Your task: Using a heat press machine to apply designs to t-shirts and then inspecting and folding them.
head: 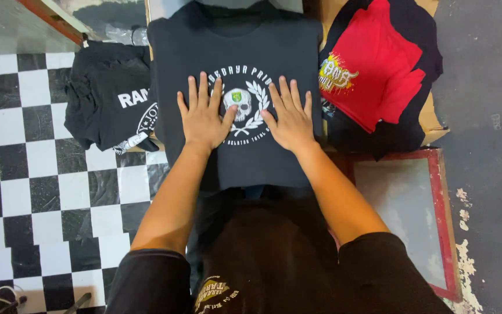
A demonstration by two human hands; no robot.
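Nearest the camera is the person's own dark shirt with a small round emblem low on it, and both bare forearms reach forward from its short sleeves. To the right, just beyond, a red-framed screen lies flat on the grey floor. To the left spreads a black-and-white chequered floor. Further out, the left hand and the right hand rest palm-down on a black T-shirt that lies spread flat straight ahead; whether a counter is beneath it cannot be told. The fingers of both hands are open and spread, pressing on the cloth and gripping nothing. Between the two hands sits the shirt's white print, a skull ringed by a laurel wreath. Left of this shirt lies a crumpled black shirt with white lettering, just beside it. To the right, a red and black shirt with a yellow print rests in a heap on a cardboard box.
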